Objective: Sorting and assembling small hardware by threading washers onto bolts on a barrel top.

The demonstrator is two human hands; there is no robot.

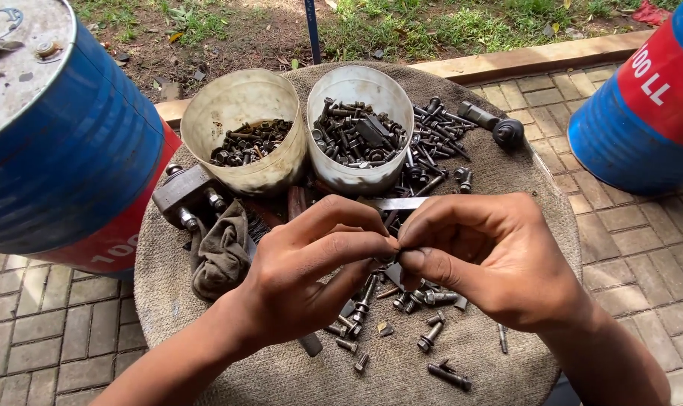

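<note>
Outdoors, cloth-covered round table [206, 301] on paving [642, 248]

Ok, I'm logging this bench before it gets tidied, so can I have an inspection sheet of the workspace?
Surface: round fabric-covered tabletop, worn.
Job's things: small dark metal part pinched between both hands' fingertips; loose dark bolts beneath.
Clutter: two off-white plastic tubs, left tub partly filled, right tub fuller; grey metal block; crumpled brown rag.
Hands: left hand and right hand meet at the fingertips.
Cables: nothing seen.
Surroundings: blue and red drums, brick paving, grass.
</note>
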